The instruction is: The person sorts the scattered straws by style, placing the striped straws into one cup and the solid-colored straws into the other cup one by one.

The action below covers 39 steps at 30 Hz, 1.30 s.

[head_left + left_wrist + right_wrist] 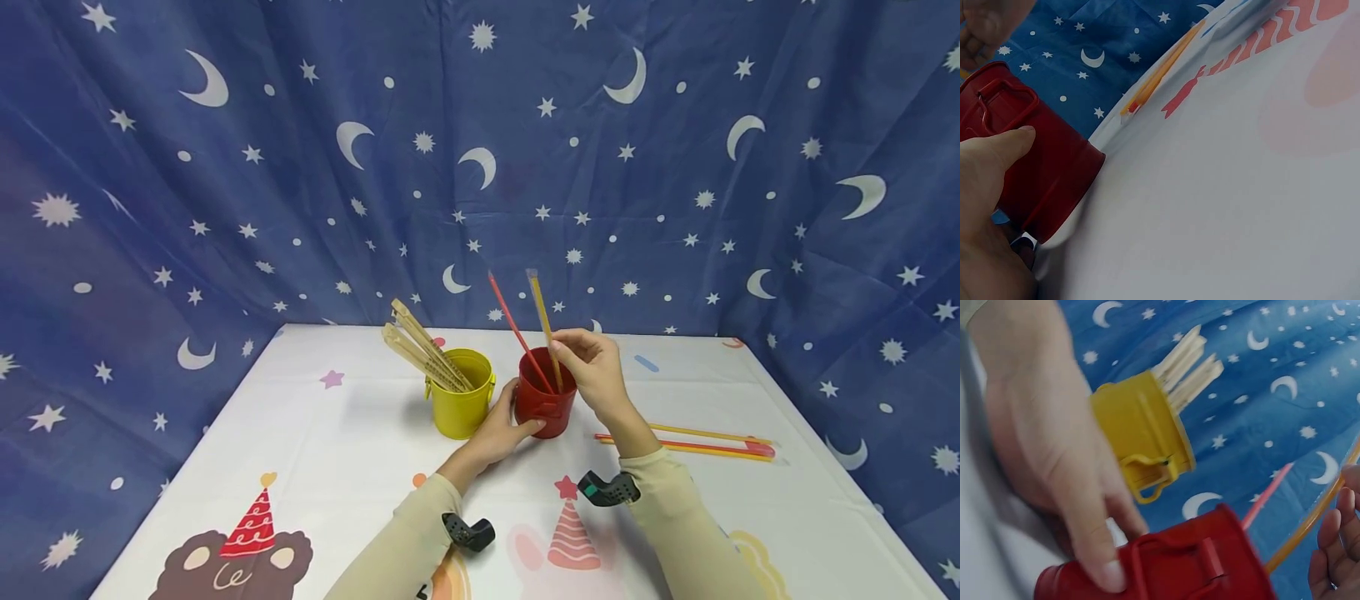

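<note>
My left hand point(491, 433) grips a small red metal bucket point(553, 410) from its left side, the thumb across the front below a wire handle. Above the rim, my right hand point(598, 373) pinches an orange straw point(540, 302) in a clear wrapper; its lower end is inside the bucket. A red straw point(508, 312) leans in the same bucket, tilted left. Just left stands a yellow bucket point(454, 415) holding several beige flat sticks point(420, 346). In the right wrist view, the left thumb presses on the red bucket point(1179, 562), and the orange straw point(1310, 519) runs up to the right fingers.
Several orange and red straws point(705, 450) lie on the table to the right of the right forearm. A white printed cloth point(360, 433) covers the table. Behind it hangs a blue curtain point(300, 208) with moons and stars.
</note>
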Motion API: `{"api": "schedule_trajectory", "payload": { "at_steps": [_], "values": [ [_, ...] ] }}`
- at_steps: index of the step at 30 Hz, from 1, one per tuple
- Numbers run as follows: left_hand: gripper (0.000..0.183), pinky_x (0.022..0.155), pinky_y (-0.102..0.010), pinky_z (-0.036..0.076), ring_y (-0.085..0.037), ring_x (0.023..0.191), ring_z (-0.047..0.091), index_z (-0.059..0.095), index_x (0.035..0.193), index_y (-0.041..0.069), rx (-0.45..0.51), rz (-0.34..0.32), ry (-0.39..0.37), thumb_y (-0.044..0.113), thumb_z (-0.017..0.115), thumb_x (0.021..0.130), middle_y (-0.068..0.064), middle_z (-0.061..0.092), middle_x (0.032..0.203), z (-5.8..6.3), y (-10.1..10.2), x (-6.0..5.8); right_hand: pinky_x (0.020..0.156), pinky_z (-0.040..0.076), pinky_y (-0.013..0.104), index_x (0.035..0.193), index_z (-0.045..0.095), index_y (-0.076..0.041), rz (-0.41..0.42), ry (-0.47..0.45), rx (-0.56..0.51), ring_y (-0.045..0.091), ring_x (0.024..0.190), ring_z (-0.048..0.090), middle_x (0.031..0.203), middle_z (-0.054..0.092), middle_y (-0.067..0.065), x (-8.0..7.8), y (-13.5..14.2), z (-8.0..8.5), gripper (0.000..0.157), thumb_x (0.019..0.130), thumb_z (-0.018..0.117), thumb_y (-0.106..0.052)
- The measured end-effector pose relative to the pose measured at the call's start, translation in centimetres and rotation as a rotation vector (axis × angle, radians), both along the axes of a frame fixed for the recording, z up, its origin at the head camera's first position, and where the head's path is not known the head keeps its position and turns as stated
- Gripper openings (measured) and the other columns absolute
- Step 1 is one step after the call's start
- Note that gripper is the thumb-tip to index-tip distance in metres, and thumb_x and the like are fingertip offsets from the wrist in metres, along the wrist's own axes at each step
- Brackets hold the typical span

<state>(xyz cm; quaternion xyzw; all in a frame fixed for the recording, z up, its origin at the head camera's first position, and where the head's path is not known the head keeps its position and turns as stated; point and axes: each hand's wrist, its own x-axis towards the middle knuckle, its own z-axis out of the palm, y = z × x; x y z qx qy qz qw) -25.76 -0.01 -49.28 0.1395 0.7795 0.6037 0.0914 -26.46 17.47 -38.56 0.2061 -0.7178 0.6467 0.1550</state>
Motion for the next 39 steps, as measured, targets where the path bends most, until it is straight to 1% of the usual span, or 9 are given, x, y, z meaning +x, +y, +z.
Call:
{"api": "schedule_trajectory", "payload": {
  "at_steps": [7,14,17,22,26,29,31,35,39],
  "values": [
    [0.082,0.13,-0.053,0.018,-0.028,0.156,0.024,0.021,0.16,0.014,0.005,-0.002,0.007,0.023,0.069,0.095,-0.01,0.029,0.167,0.2,0.1,0.1,0.053,0.044,0.017,0.099,0.075,0.005,-0.094,0.043,0.151,0.006,0.065,0.052,0.072,0.06,0.007,-0.5,-0.7,-1.1,0.012,0.093,0.071,-0.005],
    [0.082,0.13,-0.055,0.016,-0.031,0.157,0.023,0.021,0.16,0.013,0.027,0.0,0.01,0.023,0.069,0.095,-0.013,0.029,0.166,0.2,0.1,0.2,0.049,0.04,0.018,0.098,0.075,0.002,-0.135,0.033,0.263,0.007,0.059,0.048,0.071,0.06,0.011,-0.4,-1.3,-1.7,0.009,0.091,0.072,-0.003],
    [0.082,0.13,-0.055,0.015,-0.03,0.157,0.021,0.021,0.16,0.013,0.023,0.0,0.003,0.023,0.069,0.095,-0.012,0.028,0.167,0.1,0.1,0.1,0.05,0.04,0.018,0.099,0.075,0.001,-0.144,0.039,0.267,0.007,0.06,0.048,0.073,0.061,0.013,-0.2,-1.4,-1.6,0.009,0.092,0.072,-0.004],
    [0.083,0.129,-0.054,0.017,-0.03,0.157,0.022,0.02,0.161,0.014,0.007,-0.004,-0.009,0.025,0.069,0.095,-0.012,0.027,0.167,0.2,0.0,0.1,0.054,0.039,0.016,0.099,0.075,0.004,-0.178,0.11,0.196,0.007,0.069,0.05,0.074,0.06,0.016,0.5,-1.6,-0.4,0.01,0.091,0.071,-0.001],
    [0.084,0.129,-0.055,0.017,-0.029,0.157,0.022,0.019,0.161,0.014,0.001,-0.013,-0.01,0.026,0.068,0.095,-0.011,0.027,0.167,0.4,-0.1,0.1,0.063,0.042,0.019,0.097,0.073,0.01,-0.201,0.182,0.145,0.004,0.075,0.052,0.074,0.061,0.021,2.0,-2.1,1.4,0.009,0.09,0.069,0.006],
    [0.084,0.129,-0.055,0.017,-0.028,0.157,0.022,0.018,0.161,0.014,0.005,-0.018,-0.014,0.027,0.068,0.095,-0.01,0.027,0.168,0.4,-0.2,0.1,0.066,0.044,0.021,0.096,0.072,0.012,-0.186,0.186,0.132,0.003,0.075,0.053,0.072,0.06,0.019,3.2,-2.5,2.7,0.009,0.089,0.068,0.008],
    [0.084,0.129,-0.055,0.017,-0.028,0.157,0.022,0.018,0.161,0.015,0.007,-0.018,-0.015,0.027,0.068,0.095,-0.01,0.027,0.167,0.4,-0.2,0.0,0.063,0.046,0.02,0.097,0.071,0.013,-0.159,0.158,0.13,0.004,0.072,0.053,0.071,0.059,0.017,3.4,-2.7,3.0,0.01,0.089,0.068,0.008],
    [0.082,0.129,-0.055,0.017,-0.03,0.157,0.023,0.02,0.161,0.014,0.007,-0.014,0.002,0.025,0.068,0.095,-0.012,0.028,0.167,0.3,-0.2,0.1,0.055,0.044,0.017,0.1,0.071,0.014,-0.099,0.048,0.158,0.007,0.064,0.051,0.071,0.059,0.016,2.1,-2.5,1.3,0.013,0.091,0.067,0.005],
    [0.082,0.129,-0.055,0.016,-0.031,0.157,0.022,0.02,0.161,0.012,0.014,-0.015,0.018,0.023,0.068,0.096,-0.014,0.027,0.167,0.4,-0.1,0.2,0.057,0.045,0.018,0.104,0.073,0.009,-0.08,-0.023,0.24,0.006,0.064,0.05,0.074,0.061,0.013,0.3,-2.0,-1.2,0.016,0.094,0.068,-0.002]
  ]
}}
